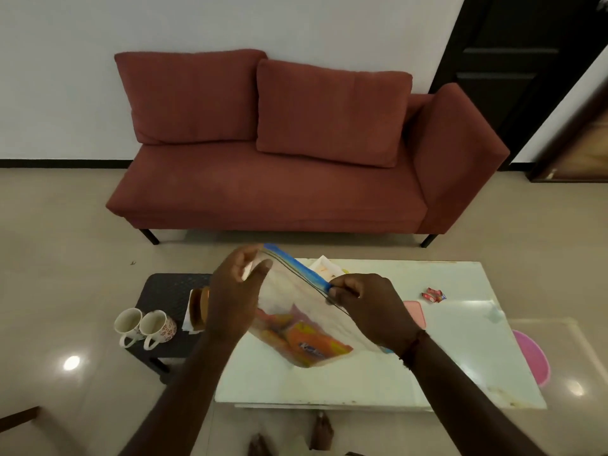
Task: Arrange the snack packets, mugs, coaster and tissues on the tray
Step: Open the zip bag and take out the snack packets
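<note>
Both hands (pixel 237 287) (pixel 368 307) pinch zip bag (pixel 292 297); snack packets (pixel 306 343) blurred.

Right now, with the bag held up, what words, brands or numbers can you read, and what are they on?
Nothing reads clearly.
On the orange snack packet inside the clear zip bag: white lettering on a blue logo, too blurred to read.
On the small red packet lying on the white table: print too small to read.
On the patterned mug: red floral marks only, no words seen.
</note>
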